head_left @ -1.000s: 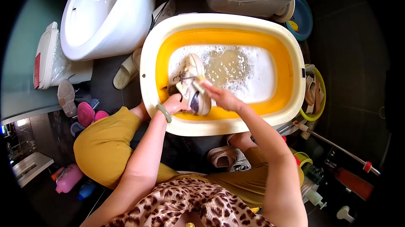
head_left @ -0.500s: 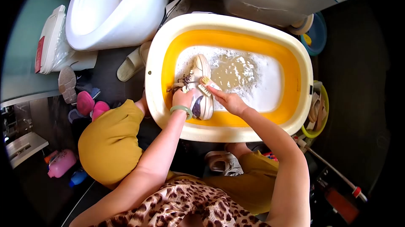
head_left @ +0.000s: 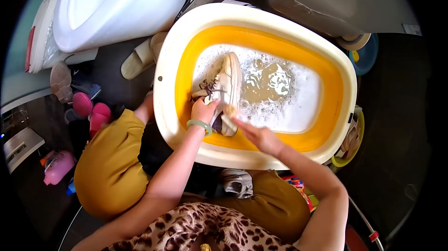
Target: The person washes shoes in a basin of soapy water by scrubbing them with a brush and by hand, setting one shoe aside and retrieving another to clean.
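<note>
A white sneaker (head_left: 230, 79) with dark laces and a dark heel patch lies on its side, toe pointing away, in a yellow basin (head_left: 261, 33) with a cream rim. My left hand (head_left: 204, 110) is closed on the shoe near its ankle opening. In my right hand (head_left: 263, 139) is a small scrub brush (head_left: 230, 110), blurred by motion, its head against the shoe's side near the heel. Foamy, brownish water (head_left: 268, 83) fills the basin beside the shoe.
A white toilet (head_left: 116, 8) stands at the upper left, with a beige slipper (head_left: 136, 63) near it. Pink slippers (head_left: 100, 116) lie at the left. A yellow-green bucket (head_left: 354, 143) and a blue basin (head_left: 366, 57) stand at the right.
The brush has moved along the shoe's side toward the heel, with my right hand drawn closer to me. My left hand keeps its hold. The whole view has shifted slightly.
</note>
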Demonstrator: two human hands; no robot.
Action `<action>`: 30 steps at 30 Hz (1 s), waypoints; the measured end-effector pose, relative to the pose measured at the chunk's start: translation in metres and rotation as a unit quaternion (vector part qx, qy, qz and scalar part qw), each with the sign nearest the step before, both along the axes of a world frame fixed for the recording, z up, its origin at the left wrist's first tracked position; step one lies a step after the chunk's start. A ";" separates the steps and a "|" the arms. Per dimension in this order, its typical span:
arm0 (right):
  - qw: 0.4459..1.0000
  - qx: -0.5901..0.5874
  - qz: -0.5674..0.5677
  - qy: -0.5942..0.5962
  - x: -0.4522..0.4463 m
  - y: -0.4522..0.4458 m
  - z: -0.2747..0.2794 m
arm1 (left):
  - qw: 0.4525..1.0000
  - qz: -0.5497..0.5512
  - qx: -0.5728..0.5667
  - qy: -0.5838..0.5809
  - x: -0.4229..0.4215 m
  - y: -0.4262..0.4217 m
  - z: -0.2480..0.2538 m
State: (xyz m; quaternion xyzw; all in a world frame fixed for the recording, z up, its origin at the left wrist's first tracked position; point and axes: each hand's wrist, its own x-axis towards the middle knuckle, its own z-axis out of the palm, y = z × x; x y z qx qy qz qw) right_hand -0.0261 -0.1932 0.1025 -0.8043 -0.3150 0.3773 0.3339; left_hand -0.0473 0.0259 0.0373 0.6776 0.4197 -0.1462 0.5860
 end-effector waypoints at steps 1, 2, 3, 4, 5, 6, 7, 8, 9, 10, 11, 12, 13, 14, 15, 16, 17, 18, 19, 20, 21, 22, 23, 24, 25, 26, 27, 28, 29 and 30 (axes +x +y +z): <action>0.998 0.031 -0.011 -0.045 -0.004 -0.002 0.001 | 1.000 -0.012 -0.004 0.009 0.002 -0.001 0.006; 0.997 0.023 -0.009 -0.067 0.002 -0.004 -0.004 | 1.000 -0.024 -0.005 0.020 0.004 -0.002 0.014; 0.996 0.015 -0.007 -0.089 0.008 -0.005 -0.009 | 0.997 -0.051 0.043 0.029 0.010 -0.001 0.023; 0.994 -0.051 0.010 -0.098 0.036 0.005 -0.011 | 0.997 -0.051 0.047 0.028 0.009 0.001 0.019; 0.987 -0.117 0.033 -0.107 0.064 0.015 -0.013 | 0.998 -0.047 0.040 0.024 0.007 0.002 0.011; 0.986 -0.026 -0.001 -0.163 0.084 0.023 -0.033 | 0.998 -0.043 0.033 0.020 0.007 0.002 0.005; 0.985 0.002 -0.035 -0.170 0.102 0.038 -0.057 | 0.999 -0.032 0.012 0.015 0.007 0.003 0.002; 0.986 -0.077 -0.048 -0.140 0.120 0.051 -0.058 | 0.999 -0.032 0.013 0.015 0.005 0.004 0.001; 0.982 -0.052 -0.069 -0.170 0.125 0.056 -0.060 | 0.998 -0.041 0.042 0.012 0.006 0.003 0.002; 0.975 -0.028 -0.089 -0.200 0.128 0.058 -0.061 | 0.996 -0.050 0.069 0.007 0.008 0.001 0.002; 0.975 -0.032 -0.089 -0.200 0.121 0.052 -0.058 | 0.996 -0.062 0.057 0.010 0.008 0.002 0.002; 0.984 -0.031 -0.086 -0.150 0.103 0.044 -0.050 | 0.996 -0.072 0.045 0.014 0.010 0.004 0.009; 0.991 -0.030 -0.084 -0.100 0.083 0.035 -0.041 | 0.998 -0.061 0.024 0.026 0.011 0.005 0.013; 0.995 -0.031 -0.054 -0.079 0.057 0.026 -0.028 | 0.998 -0.061 0.022 0.028 0.011 0.005 0.005; 0.998 -0.032 -0.025 -0.057 0.031 0.016 -0.016 | 0.998 -0.058 0.014 0.021 0.008 0.005 -0.006; 0.995 0.027 -0.035 -0.091 0.002 0.006 -0.019 | 0.998 -0.052 0.008 0.017 0.004 0.006 -0.014; 0.995 0.013 -0.025 -0.098 -0.001 0.004 -0.019 | 0.998 -0.054 -0.007 0.032 0.008 0.006 -0.001; 0.994 0.002 -0.019 -0.106 -0.002 0.000 -0.018 | 0.997 -0.064 0.017 0.032 0.011 0.005 0.005; 0.995 -0.026 -0.017 -0.098 0.013 -0.002 -0.025 | 0.996 -0.075 0.024 0.034 0.013 0.005 0.005; 0.994 -0.053 -0.017 -0.092 0.039 0.001 -0.036 | 0.995 -0.086 0.030 0.032 0.014 0.007 0.006; 0.985 -0.043 -0.013 -0.168 0.067 0.010 -0.040 | 0.995 -0.092 0.035 0.031 0.013 0.007 0.003; 0.979 -0.059 -0.028 -0.194 0.086 0.022 -0.044 | 0.997 -0.075 0.025 0.020 0.012 0.006 -0.004; 0.982 -0.058 -0.057 -0.167 0.107 0.038 -0.040 | 0.998 -0.057 0.012 0.011 0.010 0.005 -0.007; 0.977 -0.041 -0.100 -0.182 0.121 0.046 -0.046 | 0.998 -0.061 0.010 0.008 0.009 0.003 -0.005; 0.975 -0.039 -0.106 -0.192 0.122 0.046 -0.046 | 0.998 -0.065 0.020 0.008 0.010 0.001 -0.004; 0.973 -0.037 -0.110 -0.200 0.121 0.045 -0.047 | 0.997 -0.068 0.032 0.010 0.010 0.000 -0.005; 0.977 -0.070 -0.076 -0.187 0.109 0.041 -0.041 | 0.997 -0.066 0.030 0.010 0.011 0.000 -0.005; 0.979 -0.103 -0.040 -0.172 0.090 0.034 -0.030 | 0.997 -0.069 0.033 0.009 0.011 0.000 -0.004; 0.987 -0.058 -0.010 -0.150 0.068 0.028 -0.020 | 0.997 -0.074 0.037 0.007 0.013 0.000 -0.004; 0.993 -0.057 0.008 -0.104 0.037 0.019 -0.018 | 0.996 -0.078 0.041 0.007 0.014 0.001 -0.004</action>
